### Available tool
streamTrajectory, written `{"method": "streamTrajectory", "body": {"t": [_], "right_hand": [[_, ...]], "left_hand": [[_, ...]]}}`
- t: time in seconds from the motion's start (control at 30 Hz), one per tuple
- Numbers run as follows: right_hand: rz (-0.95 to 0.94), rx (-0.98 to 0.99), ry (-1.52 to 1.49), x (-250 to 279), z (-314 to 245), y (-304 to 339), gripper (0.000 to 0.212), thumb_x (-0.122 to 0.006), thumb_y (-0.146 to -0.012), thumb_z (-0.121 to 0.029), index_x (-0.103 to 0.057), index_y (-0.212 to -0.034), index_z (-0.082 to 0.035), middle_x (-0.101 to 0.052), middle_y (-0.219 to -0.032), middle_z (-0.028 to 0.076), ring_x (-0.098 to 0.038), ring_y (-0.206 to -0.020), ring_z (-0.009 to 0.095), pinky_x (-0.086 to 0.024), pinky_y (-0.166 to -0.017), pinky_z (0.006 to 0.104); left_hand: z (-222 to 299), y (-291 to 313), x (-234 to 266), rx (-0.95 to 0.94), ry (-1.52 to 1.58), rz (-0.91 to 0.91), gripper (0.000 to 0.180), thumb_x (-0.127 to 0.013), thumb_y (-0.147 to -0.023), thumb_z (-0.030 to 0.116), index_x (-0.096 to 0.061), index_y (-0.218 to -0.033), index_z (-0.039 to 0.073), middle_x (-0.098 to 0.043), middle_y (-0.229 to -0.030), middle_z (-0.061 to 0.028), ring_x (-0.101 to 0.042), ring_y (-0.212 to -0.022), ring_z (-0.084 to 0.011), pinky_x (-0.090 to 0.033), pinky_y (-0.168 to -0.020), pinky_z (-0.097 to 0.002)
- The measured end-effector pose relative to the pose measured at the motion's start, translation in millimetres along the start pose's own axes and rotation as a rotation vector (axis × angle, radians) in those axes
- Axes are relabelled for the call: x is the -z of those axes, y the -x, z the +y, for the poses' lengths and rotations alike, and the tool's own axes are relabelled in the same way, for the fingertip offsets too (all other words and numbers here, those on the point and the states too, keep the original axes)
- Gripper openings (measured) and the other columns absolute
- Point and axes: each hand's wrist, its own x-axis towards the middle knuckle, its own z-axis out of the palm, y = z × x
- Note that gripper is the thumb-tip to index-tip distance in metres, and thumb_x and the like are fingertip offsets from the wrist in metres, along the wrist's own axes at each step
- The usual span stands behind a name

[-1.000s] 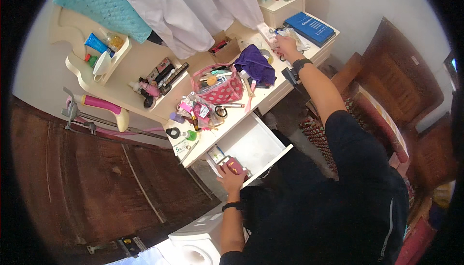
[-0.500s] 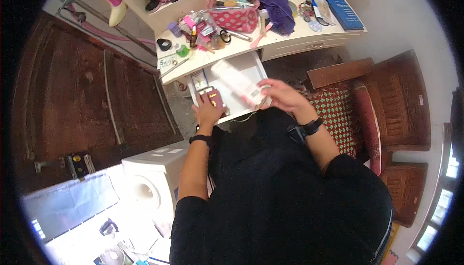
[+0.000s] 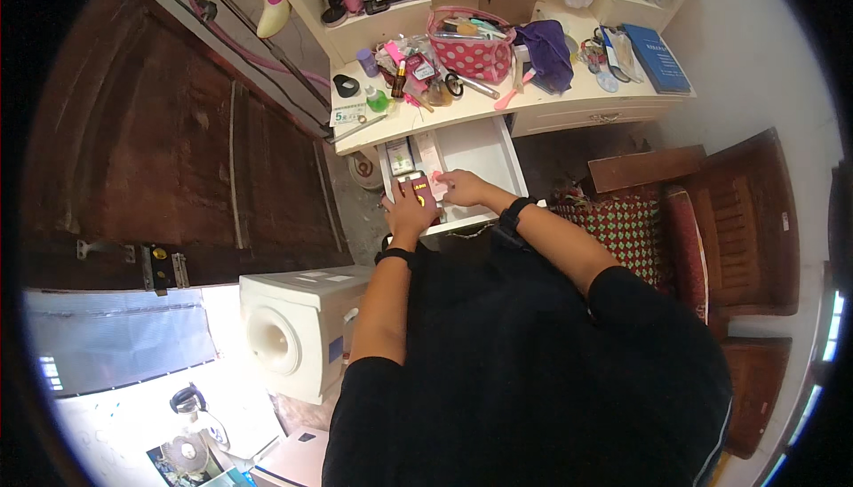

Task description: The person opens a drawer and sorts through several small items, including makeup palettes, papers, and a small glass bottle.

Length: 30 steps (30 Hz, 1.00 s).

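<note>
My left hand [image 3: 411,214] is at the front left of the pulled-out white drawer [image 3: 496,160], its fingers closed over a small maroon booklet [image 3: 421,190] with gold lettering. Just right of it, my right hand [image 3: 471,188] has its fingers together at the near end of a long, slim white-and-pink box [image 3: 430,153]. That box lies lengthwise in the drawer. Beyond the booklet, a flat pack [image 3: 400,156] with a pale label rests along the drawer's left side. My fingers partly cover both the booklet and the slim box.
Above the drawer, the cream dresser top [image 3: 533,100] bears a pink polka-dot pouch [image 3: 471,53], a purple cloth [image 3: 546,53], a green bottle [image 3: 378,100] and a blue book [image 3: 655,59]. A chair with a patterned seat [image 3: 617,231] stands at right, a brown door [image 3: 169,158] at left.
My right hand has lowered the slim box into the drawer and moved left, close to my left hand. My left hand stays on the maroon booklet. The whole view has shifted.
</note>
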Motion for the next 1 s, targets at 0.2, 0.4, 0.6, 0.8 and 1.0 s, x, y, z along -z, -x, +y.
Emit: {"method": "streamTrajectory", "body": {"t": [0.2,0.4,0.6,0.8,1.0], "right_hand": [[0.000,-0.017,-0.021,-6,-9,3,0.064,-0.067,-0.069,-0.026,-0.051,-0.128,-0.004,-0.058,-0.122,0.022,-0.056,-0.113,0.037,-0.046,-0.095,0.0393],[0.216,-0.006,-0.391,-29,39,-16,0.056,-0.068,-0.072,-0.016,-0.044,-0.121,-0.006,-0.060,-0.096,0.016,-0.060,-0.089,0.027,-0.048,-0.079,0.0359],[0.310,0.074,-0.219,-33,31,-26,0.045,-0.066,-0.072,-0.013,-0.047,-0.112,-0.006,-0.063,-0.099,0.024,-0.060,-0.098,0.043,-0.047,-0.084,0.0440],[0.403,-0.073,-0.085,-21,0,-10,0.080,-0.079,-0.067,-0.044,-0.044,-0.124,0.000,-0.057,-0.109,0.030,-0.061,-0.096,0.043,-0.049,-0.083,0.0454],[0.311,-0.069,0.087,1,-19,-4,0.095,-0.078,-0.067,-0.032,-0.027,-0.143,-0.008,-0.059,-0.106,0.028,-0.061,-0.094,0.043,-0.051,-0.078,0.0456]], "left_hand": [[-5,4,1,-0.052,0.015,0.016,0.095,-0.077,-0.064,0.048,-0.034,-0.141,0.012,-0.021,-0.152,-0.0118,-0.031,-0.128,-0.0486,-0.037,-0.103,-0.0522],[6,7,8,-0.023,0.028,-0.007,0.094,-0.077,-0.062,0.046,-0.036,-0.141,0.013,-0.017,-0.154,-0.0102,-0.025,-0.131,-0.0487,-0.033,-0.105,-0.0542],[-4,0,-7,-0.101,0.081,0.061,0.089,-0.073,-0.063,0.043,-0.038,-0.140,0.015,-0.017,-0.154,-0.0101,-0.027,-0.130,-0.0528,-0.032,-0.106,-0.0559],[-6,0,-5,-0.070,0.044,0.037,0.088,-0.074,-0.063,0.044,-0.038,-0.138,0.013,-0.018,-0.153,-0.0126,-0.031,-0.127,-0.0505,-0.035,-0.104,-0.0541],[-8,-1,-7,-0.108,0.049,0.054,0.091,-0.077,-0.063,0.043,-0.036,-0.139,0.013,-0.019,-0.152,-0.0127,-0.030,-0.127,-0.0493,-0.035,-0.104,-0.0538]]}}
